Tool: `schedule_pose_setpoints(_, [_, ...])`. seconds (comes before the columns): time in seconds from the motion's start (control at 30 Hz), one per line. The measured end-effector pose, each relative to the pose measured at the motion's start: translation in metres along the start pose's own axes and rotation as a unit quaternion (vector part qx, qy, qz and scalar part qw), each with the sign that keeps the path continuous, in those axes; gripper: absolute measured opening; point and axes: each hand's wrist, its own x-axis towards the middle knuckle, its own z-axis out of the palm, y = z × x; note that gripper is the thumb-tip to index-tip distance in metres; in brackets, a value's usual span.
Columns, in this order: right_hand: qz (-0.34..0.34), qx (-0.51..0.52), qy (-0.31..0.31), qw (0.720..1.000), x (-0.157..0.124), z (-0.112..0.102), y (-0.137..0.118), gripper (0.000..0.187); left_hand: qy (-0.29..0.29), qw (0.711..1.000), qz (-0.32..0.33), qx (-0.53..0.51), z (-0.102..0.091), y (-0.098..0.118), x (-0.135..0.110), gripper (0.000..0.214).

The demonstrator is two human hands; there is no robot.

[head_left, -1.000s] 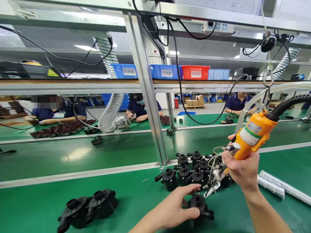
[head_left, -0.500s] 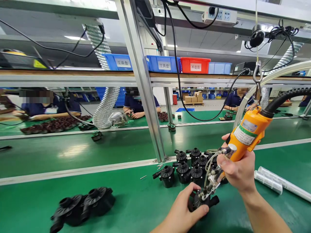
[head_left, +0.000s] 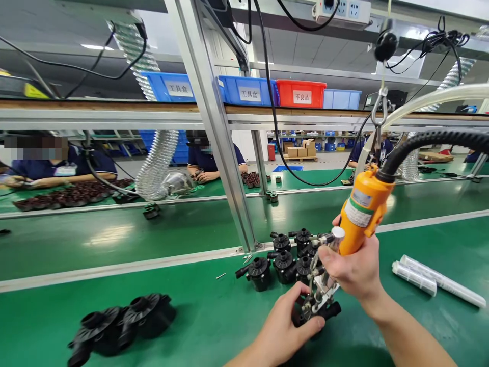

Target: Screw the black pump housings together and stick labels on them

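Note:
My right hand (head_left: 353, 265) is wrapped around an orange electric screwdriver (head_left: 362, 211), which hangs tilted from a hook and has a black ribbed hose at its top. Its metal nose (head_left: 319, 295) rests at the top of a black pump housing (head_left: 330, 311) on the green bench. With thumb and fingers around that housing, my left hand (head_left: 288, 323) grips it; the nose and my fingers hide much of its top. Behind it stand several similar black pump housings (head_left: 259, 272), partly covered by the tool. Two more black housings (head_left: 147, 316) sit at the left.
Small metal pins (head_left: 220, 276) lie near the aluminium post (head_left: 225, 168). Clear plastic rolls (head_left: 416, 279) are at the right. A black cable (head_left: 273, 102) loops down ahead. Blue bins (head_left: 244, 92) and a red bin (head_left: 301, 94) stand on the shelf. Co-workers sit across the line.
The screwdriver has swung to the left and stands steeper, its nose still on the housing. The view has shifted slightly. My left hand keeps its grip.

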Motion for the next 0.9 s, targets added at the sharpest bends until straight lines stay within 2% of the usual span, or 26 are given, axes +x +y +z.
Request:
schedule_pose_setpoints(0.13, [0.051,-0.010,-0.024,0.998,-0.004,0.006,0.007,0.043,-0.010,1.000,0.020,-0.018,-0.001,0.003,0.001,0.045])
schedule_pose_setpoints(0.3, [0.074,-0.018,-0.034,0.996,-0.010,0.004,0.017,0.045,-0.022,0.998,0.044,-0.035,-0.002,0.000,0.004,0.043])
schedule_pose_setpoints(0.43, [0.087,-0.008,-0.035,0.996,-0.011,0.004,0.027,0.044,-0.010,0.998,0.049,0.025,-0.006,0.008,0.002,0.041])
schedule_pose_setpoints(0.53, [0.061,0.015,-0.014,0.998,-0.005,0.004,0.024,0.048,-0.022,0.988,0.043,0.150,-0.020,0.021,-0.003,0.033])
schedule_pose_setpoints(0.63, [-0.014,0.017,0.051,0.998,0.004,-0.002,0.010,0.048,-0.053,0.974,-0.005,0.218,-0.041,0.026,-0.003,0.040])
schedule_pose_setpoints(0.7, [-0.058,0.011,0.094,0.994,0.008,-0.010,0.000,0.046,-0.098,0.984,-0.012,0.151,-0.053,0.019,0.001,0.041])
schedule_pose_setpoints(0.77, [-0.071,0.002,0.103,0.992,0.011,-0.019,-0.008,0.043,-0.174,0.985,-0.011,0.014,-0.056,0.006,0.008,0.069])
schedule_pose_setpoints(0.83, [-0.064,-0.013,0.072,0.995,0.011,-0.025,-0.013,0.042,-0.236,0.963,-0.032,-0.128,-0.048,-0.011,0.015,0.096])
schedule_pose_setpoints(0.9, [-0.059,-0.021,0.028,0.998,0.010,-0.028,-0.014,0.045,-0.233,0.945,-0.049,-0.223,-0.031,-0.026,0.018,0.105])
